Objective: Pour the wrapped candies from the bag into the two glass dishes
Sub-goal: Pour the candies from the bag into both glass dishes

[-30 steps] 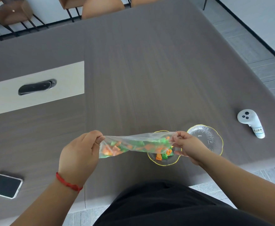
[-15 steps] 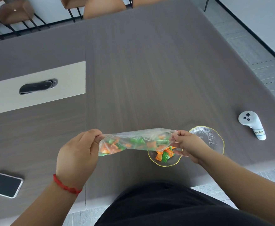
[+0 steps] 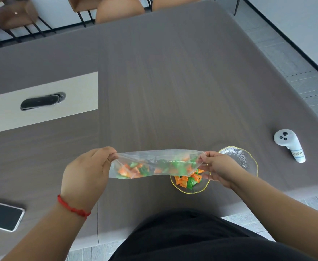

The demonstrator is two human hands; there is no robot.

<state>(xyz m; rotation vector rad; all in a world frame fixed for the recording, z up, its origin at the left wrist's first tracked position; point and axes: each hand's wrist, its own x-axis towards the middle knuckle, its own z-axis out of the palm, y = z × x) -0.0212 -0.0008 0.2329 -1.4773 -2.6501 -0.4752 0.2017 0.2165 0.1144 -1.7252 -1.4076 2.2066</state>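
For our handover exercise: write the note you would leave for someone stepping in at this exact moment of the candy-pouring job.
Left hand: grip shut on the closed end of the bag.
Right hand: grip shut on the bag's mouth end, above the near dish.
The bag is held roughly level above the table; many green and orange candies are inside.
Done: the near dish holds a pile of candies.
Left: the far dish, behind the right hand, looks empty. Fill it, then empty the bag.
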